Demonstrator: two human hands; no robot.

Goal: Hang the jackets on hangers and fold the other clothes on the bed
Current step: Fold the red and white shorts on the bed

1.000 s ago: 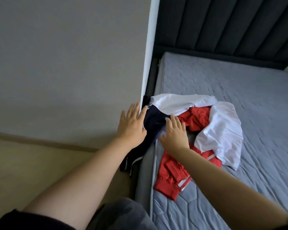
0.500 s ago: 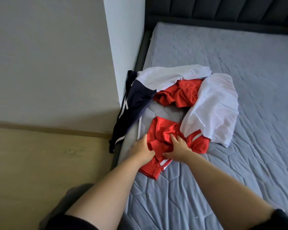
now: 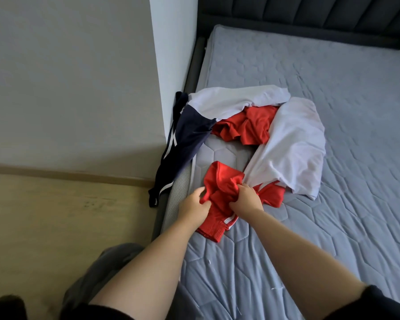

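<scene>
A pile of clothes lies near the left edge of the bed (image 3: 333, 93). A red garment with white stripes (image 3: 222, 181) is bunched at the front of the pile. My left hand (image 3: 194, 206) grips its left side and my right hand (image 3: 246, 200) grips its middle. A white garment (image 3: 293, 144) drapes over the pile's right and back. More red cloth (image 3: 247, 125) shows under the white garment. A dark navy garment with white stripes (image 3: 183, 139) hangs over the mattress edge toward the floor.
A grey wall (image 3: 67, 77) and a white corner post (image 3: 171, 54) stand left of the bed. The dark padded headboard (image 3: 310, 12) is at the back. Wooden floor (image 3: 56, 215) lies at the lower left, and my grey-clad knee (image 3: 102, 273) is by the bed frame.
Both hands came down from the navy garment to the red garment at the front of the pile and closed on it. The view has shifted right and down.
</scene>
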